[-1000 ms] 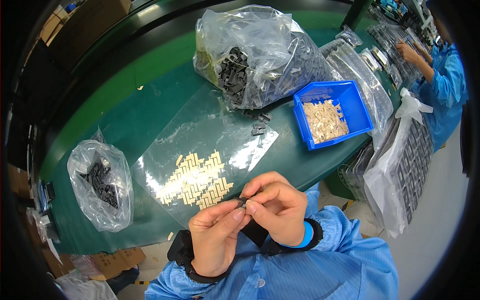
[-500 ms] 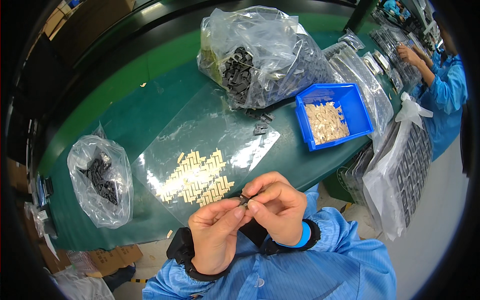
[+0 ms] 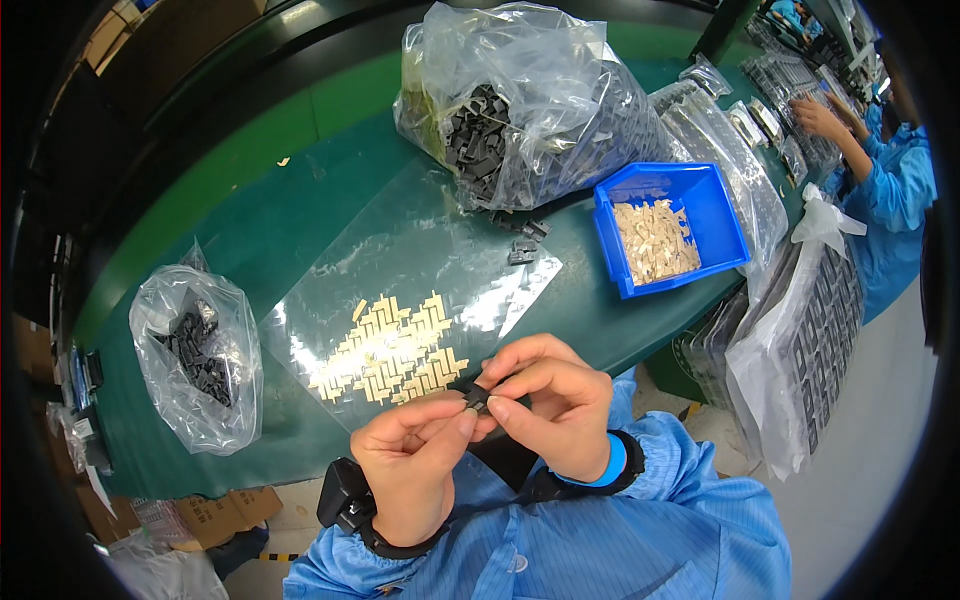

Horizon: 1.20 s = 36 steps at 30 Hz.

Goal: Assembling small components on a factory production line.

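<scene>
I had the left hand [image 3: 412, 465] and right hand [image 3: 562, 410] pinching the small black part [image 3: 478, 397] near the front edge of the counter [image 3: 230, 230] — so small that, I judged, one loosened pinch could drop it among the pale pieces [image 3: 385, 350] or onto the floor [image 3: 870, 450].

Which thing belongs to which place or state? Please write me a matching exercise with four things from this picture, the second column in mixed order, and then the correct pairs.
Things:
1. Dark part
2. Blue bin
3. Small bag
4. Cream pieces

Places or states:
A. Near the left end of the table
B. Laid in rows on the clear sheet
C. Held between the left hand and the right hand
D. Holds tan bits

Pairs: 1-C, 2-D, 3-A, 4-B
</scene>
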Each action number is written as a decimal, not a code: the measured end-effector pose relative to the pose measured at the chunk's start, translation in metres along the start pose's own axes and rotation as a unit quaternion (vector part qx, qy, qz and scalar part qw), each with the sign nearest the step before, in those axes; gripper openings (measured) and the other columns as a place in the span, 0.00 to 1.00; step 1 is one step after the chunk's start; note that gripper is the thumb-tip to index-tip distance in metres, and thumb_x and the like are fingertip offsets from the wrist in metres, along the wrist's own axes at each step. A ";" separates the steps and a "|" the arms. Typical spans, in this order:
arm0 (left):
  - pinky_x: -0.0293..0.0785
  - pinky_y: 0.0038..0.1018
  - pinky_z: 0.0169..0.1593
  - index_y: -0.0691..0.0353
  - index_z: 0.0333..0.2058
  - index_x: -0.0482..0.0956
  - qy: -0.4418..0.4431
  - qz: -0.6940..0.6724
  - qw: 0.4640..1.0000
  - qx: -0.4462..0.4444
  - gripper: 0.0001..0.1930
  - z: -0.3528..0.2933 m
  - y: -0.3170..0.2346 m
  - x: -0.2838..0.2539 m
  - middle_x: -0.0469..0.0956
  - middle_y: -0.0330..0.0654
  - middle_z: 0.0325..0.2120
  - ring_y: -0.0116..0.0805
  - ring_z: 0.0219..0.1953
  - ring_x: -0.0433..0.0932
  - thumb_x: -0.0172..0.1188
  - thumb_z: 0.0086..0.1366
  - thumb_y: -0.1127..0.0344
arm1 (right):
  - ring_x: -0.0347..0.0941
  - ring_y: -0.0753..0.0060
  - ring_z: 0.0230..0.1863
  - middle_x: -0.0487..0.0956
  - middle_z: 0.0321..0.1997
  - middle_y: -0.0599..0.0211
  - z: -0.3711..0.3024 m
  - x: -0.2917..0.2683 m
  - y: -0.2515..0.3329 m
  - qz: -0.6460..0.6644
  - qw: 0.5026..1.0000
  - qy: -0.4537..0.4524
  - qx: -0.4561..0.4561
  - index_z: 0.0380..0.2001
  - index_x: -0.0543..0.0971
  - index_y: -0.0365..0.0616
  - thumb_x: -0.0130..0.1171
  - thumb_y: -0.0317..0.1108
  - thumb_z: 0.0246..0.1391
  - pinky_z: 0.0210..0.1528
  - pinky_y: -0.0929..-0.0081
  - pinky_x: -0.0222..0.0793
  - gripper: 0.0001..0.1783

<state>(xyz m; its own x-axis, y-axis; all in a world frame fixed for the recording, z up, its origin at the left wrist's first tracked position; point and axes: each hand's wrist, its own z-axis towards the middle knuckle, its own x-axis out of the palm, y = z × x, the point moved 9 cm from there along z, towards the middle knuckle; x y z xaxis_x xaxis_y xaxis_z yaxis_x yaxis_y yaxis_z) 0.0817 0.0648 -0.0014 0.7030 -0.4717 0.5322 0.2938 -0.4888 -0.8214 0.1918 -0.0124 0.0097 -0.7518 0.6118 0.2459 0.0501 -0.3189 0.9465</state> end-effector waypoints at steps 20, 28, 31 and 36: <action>0.77 0.24 0.37 0.74 0.34 0.74 0.003 0.015 0.995 -0.096 0.09 0.001 0.005 -0.010 0.77 0.52 0.28 0.38 0.30 0.79 0.55 0.52 0.82 | 0.69 0.76 0.28 0.73 0.25 0.65 0.019 0.014 0.009 -0.102 0.980 0.162 0.055 0.22 0.72 0.37 0.57 0.24 0.42 0.32 0.80 0.64 0.03; 0.77 0.25 0.36 0.74 0.34 0.75 0.004 0.018 0.995 -0.102 0.08 -0.001 0.006 -0.009 0.77 0.53 0.28 0.39 0.30 0.79 0.56 0.52 0.81 | 0.70 0.73 0.36 0.74 0.33 0.62 0.016 0.016 0.009 -0.117 0.976 0.176 0.046 0.23 0.72 0.39 0.57 0.23 0.42 0.39 0.78 0.64 0.03; 0.78 0.25 0.35 0.74 0.32 0.75 -0.013 0.072 0.994 -0.077 0.07 0.000 0.003 -0.011 0.77 0.53 0.28 0.38 0.29 0.79 0.56 0.52 0.81 | 0.71 0.72 0.36 0.72 0.39 0.60 0.014 0.017 0.014 -0.103 0.982 0.159 0.023 0.23 0.72 0.37 0.57 0.24 0.43 0.39 0.77 0.66 0.04; 0.77 0.24 0.34 0.74 0.32 0.75 -0.024 0.093 0.995 -0.030 0.07 0.008 -0.007 -0.017 0.77 0.52 0.28 0.36 0.28 0.79 0.56 0.52 0.80 | 0.69 0.74 0.41 0.69 0.45 0.56 0.009 0.015 0.013 0.027 0.985 0.161 0.056 0.24 0.71 0.35 0.53 0.22 0.47 0.42 0.77 0.67 0.02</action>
<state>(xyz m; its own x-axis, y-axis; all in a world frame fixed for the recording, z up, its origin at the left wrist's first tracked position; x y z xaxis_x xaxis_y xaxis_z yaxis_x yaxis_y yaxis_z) 0.0730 0.0817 -0.0062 0.7719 -0.5229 0.3615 0.1181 -0.4408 -0.8898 0.1868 -0.0007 0.0278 -0.9148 0.3290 0.2344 0.1540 -0.2525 0.9553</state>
